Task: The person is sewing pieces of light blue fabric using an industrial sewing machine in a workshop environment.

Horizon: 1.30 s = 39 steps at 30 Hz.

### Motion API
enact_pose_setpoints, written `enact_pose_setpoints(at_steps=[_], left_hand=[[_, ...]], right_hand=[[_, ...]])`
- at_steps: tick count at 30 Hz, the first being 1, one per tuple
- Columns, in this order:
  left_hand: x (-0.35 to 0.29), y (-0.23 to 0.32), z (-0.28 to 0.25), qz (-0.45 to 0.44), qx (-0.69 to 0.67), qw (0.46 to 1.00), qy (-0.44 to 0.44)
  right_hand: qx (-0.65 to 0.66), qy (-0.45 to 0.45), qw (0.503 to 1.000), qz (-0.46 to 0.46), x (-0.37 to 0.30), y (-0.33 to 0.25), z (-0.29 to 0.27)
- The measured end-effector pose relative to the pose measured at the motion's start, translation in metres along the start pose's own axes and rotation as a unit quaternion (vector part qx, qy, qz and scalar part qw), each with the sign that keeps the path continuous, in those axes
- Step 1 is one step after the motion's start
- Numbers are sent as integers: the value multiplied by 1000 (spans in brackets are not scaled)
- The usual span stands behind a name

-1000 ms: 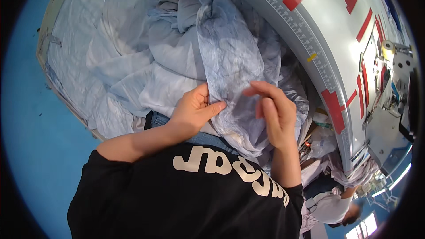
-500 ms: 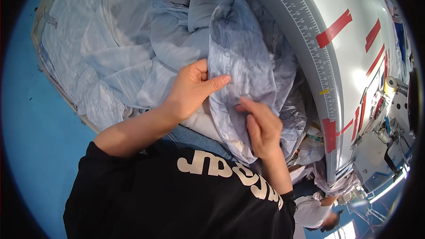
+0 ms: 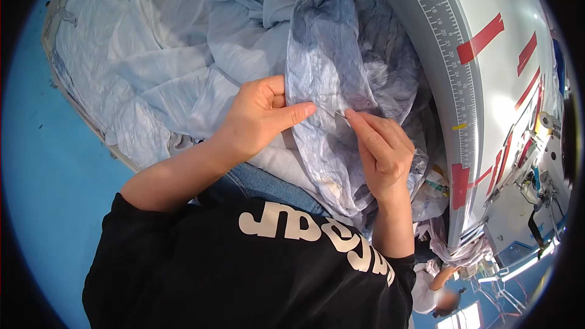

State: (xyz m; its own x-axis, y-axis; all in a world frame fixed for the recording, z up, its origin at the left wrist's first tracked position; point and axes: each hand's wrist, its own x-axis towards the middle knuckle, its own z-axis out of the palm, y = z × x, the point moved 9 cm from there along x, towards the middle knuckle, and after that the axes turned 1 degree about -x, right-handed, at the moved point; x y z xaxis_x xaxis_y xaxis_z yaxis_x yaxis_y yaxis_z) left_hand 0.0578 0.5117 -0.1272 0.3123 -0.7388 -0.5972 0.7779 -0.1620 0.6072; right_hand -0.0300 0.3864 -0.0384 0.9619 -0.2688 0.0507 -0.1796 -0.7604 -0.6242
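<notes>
Pale blue, crinkled, sheer fabric [image 3: 323, 64] with darker blue mottling hangs in front of me and drapes over my lap. My left hand [image 3: 266, 108] pinches this fabric at its left edge, the thumb lying on top and the fingers partly behind it. To the right, my right hand [image 3: 385, 149] is closed with thumb and forefinger together on a thin, needle-like sliver [image 3: 333, 111]. It slants from those fingertips toward my left thumb, over the fabric. Whether its far tip goes into the cloth is too small to tell.
A large heap of light blue fabric [image 3: 164, 73] lies in a pale-rimmed container at the left and back. A white table [image 3: 487, 85] with a ruler strip [image 3: 454, 61] and red tape curves along the right. Another person [image 3: 429, 289] sits at the lower right, beyond it.
My right hand has moved right and slightly up, its blurred fingers now closed on the thin sliver. The left hand keeps its hold on the fabric. The view has shifted slightly.
</notes>
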Motion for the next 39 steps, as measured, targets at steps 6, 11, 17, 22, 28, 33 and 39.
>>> enact_pose_setpoints(at_steps=[6, 11, 17, 22, 28, 33, 39], left_hand=[[-1, 2, -4, -25, 40, 999, 5], [-3, 4, 0, -27, 30, 999, 9], [-4, 5, -2, -35, 41, 998, 12], [-4, 6, -3, -35, 50, 998, 13], [-4, 7, -2, -39, 60, 997, 10], [-4, 3, -7, -48, 74, 996, 20], [-4, 2, -7, -46, 72, 996, 18]], right_hand=[[-1, 5, 1000, -6, -3, 0, 0], [-6, 4, 1000, -5, -3, 1, -1], [-4, 4, 1000, 1, -3, 2, -1], [0, 2, 1000, 1, -4, 1, 0], [1, -5, 1000, -9, -3, -3, 1], [-1, 4, 1000, -9, -4, -3, 0], [2, 6, 1000, -7, -3, -3, -1]])
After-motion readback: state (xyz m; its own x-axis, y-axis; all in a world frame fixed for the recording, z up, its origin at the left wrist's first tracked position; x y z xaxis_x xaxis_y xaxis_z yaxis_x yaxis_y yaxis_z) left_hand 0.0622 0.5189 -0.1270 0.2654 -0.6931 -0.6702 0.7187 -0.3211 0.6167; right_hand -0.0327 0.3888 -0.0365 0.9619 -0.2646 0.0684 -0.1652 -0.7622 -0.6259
